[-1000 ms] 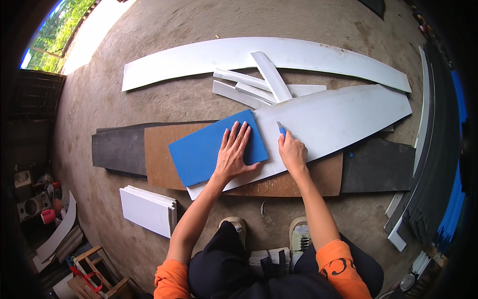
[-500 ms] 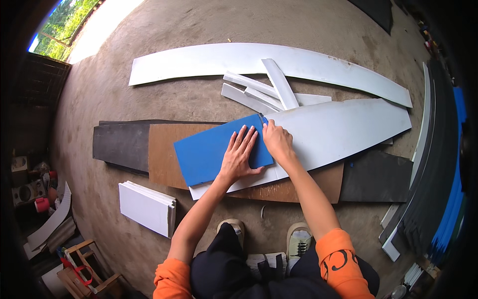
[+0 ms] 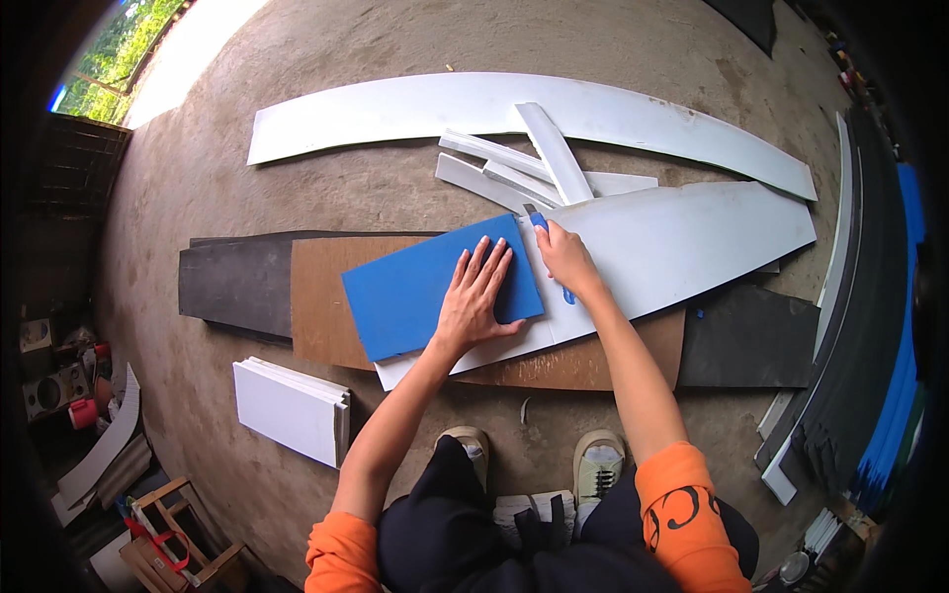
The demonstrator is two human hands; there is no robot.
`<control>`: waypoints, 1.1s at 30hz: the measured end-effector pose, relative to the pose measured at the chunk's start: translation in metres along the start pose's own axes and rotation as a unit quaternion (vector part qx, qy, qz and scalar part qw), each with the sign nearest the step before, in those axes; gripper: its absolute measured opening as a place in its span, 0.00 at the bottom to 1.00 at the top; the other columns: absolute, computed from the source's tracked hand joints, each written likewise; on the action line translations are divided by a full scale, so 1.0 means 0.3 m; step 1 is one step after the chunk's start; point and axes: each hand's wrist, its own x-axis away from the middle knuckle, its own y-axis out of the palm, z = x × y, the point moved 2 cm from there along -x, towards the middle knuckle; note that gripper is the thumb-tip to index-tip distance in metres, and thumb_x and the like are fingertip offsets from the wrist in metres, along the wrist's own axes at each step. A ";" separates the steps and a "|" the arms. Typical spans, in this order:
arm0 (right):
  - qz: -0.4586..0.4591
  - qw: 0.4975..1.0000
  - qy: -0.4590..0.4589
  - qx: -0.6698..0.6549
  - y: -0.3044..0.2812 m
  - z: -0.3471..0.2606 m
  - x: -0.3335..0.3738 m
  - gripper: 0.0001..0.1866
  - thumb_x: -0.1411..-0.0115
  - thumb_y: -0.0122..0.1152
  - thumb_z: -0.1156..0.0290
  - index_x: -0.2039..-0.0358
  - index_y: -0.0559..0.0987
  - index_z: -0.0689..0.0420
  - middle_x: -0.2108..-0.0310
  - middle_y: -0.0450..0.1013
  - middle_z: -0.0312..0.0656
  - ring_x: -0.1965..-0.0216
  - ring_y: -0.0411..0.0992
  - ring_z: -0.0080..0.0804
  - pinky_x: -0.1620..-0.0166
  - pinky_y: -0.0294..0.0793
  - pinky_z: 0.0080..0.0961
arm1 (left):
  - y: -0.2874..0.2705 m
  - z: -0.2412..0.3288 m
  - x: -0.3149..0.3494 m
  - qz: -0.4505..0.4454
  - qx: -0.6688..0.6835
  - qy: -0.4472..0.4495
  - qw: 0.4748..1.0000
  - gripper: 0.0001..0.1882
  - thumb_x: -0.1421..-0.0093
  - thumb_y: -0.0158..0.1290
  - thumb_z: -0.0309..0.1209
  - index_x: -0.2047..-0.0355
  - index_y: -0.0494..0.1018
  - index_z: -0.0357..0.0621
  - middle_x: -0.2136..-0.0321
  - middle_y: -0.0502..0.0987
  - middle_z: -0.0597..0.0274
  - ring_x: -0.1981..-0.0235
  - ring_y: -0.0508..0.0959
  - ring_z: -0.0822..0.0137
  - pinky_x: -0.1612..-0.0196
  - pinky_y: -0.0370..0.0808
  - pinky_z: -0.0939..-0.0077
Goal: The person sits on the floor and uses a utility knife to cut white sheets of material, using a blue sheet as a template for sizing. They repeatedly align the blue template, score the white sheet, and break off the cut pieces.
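Observation:
A blue rectangular foam block (image 3: 405,296) lies flat on the left end of a long white foam sheet (image 3: 682,232). My left hand (image 3: 476,301) rests on the block with fingers spread, its thumb by the block's right edge. Just right of that edge, my right hand (image 3: 567,259) grips a blue utility knife (image 3: 540,221), its blade pointing up and left beside the block's far corner. Under the sheet is a brown board (image 3: 326,296), which lies on dark grey sheets (image 3: 237,287).
Narrow white offcuts (image 3: 554,153) lie beyond the sheet, next to a long curved white strip (image 3: 415,109). A stack of white rectangular pieces (image 3: 289,410) sits at the near left. Dark and blue sheets (image 3: 895,376) line the right side. A wooden frame (image 3: 178,524) stands lower left.
My right hand has lifted slightly away from the block's far corner, and more of the knife now shows. My left hand stays on the block. The whole view has shifted a little.

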 end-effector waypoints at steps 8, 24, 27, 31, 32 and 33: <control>0.067 0.978 -0.007 0.199 0.066 -0.105 0.046 0.15 0.40 0.40 0.62 0.68 0.68 0.62 0.79 0.72 0.55 0.72 0.72 0.53 0.68 0.71 0.44 | 0.004 -0.005 -0.001 0.015 -0.001 -0.001 1.000 0.51 0.60 0.52 0.59 0.43 0.51 0.38 0.41 0.51 0.55 0.38 0.46 0.58 0.38 0.40 0.61; -0.074 0.969 0.071 0.224 0.038 -0.115 0.073 0.17 0.43 0.41 0.65 0.70 0.76 0.65 0.68 0.72 0.60 0.64 0.71 0.55 0.60 0.71 0.42 | 0.015 0.002 0.011 0.022 -0.010 -0.013 1.000 0.50 0.58 0.51 0.59 0.42 0.49 0.40 0.40 0.50 0.57 0.38 0.45 0.59 0.38 0.40 0.60; -0.122 0.958 0.107 0.237 0.043 -0.083 0.203 0.15 0.45 0.46 0.67 0.65 0.73 0.66 0.65 0.72 0.56 0.60 0.72 0.48 0.58 0.71 0.40 | 0.016 -0.004 0.019 0.012 -0.029 -0.023 0.999 0.52 0.60 0.52 0.60 0.41 0.49 0.42 0.40 0.49 0.58 0.38 0.45 0.60 0.38 0.39 0.57; -0.112 0.960 0.118 0.228 0.058 -0.017 0.381 0.15 0.43 0.42 0.67 0.66 0.72 0.65 0.67 0.72 0.57 0.62 0.71 0.52 0.59 0.71 0.42 | 0.015 0.002 0.016 0.019 -0.042 -0.025 0.999 0.54 0.62 0.53 0.60 0.41 0.48 0.42 0.40 0.48 0.59 0.38 0.44 0.61 0.39 0.39 0.56; -0.106 0.959 0.129 0.231 0.065 0.004 0.429 0.15 0.42 0.41 0.67 0.66 0.72 0.66 0.67 0.72 0.57 0.62 0.71 0.52 0.59 0.71 0.43 | 0.017 0.003 0.014 0.014 -0.044 -0.028 0.999 0.54 0.62 0.54 0.61 0.41 0.48 0.43 0.40 0.48 0.60 0.38 0.44 0.61 0.39 0.38 0.55; -0.099 0.957 0.139 0.234 0.070 0.022 0.468 0.15 0.42 0.41 0.67 0.66 0.72 0.66 0.67 0.72 0.57 0.62 0.71 0.52 0.59 0.70 0.43 | 0.020 0.004 0.016 0.010 -0.046 -0.030 0.998 0.54 0.62 0.54 0.61 0.41 0.47 0.43 0.39 0.47 0.60 0.37 0.43 0.61 0.39 0.38 0.55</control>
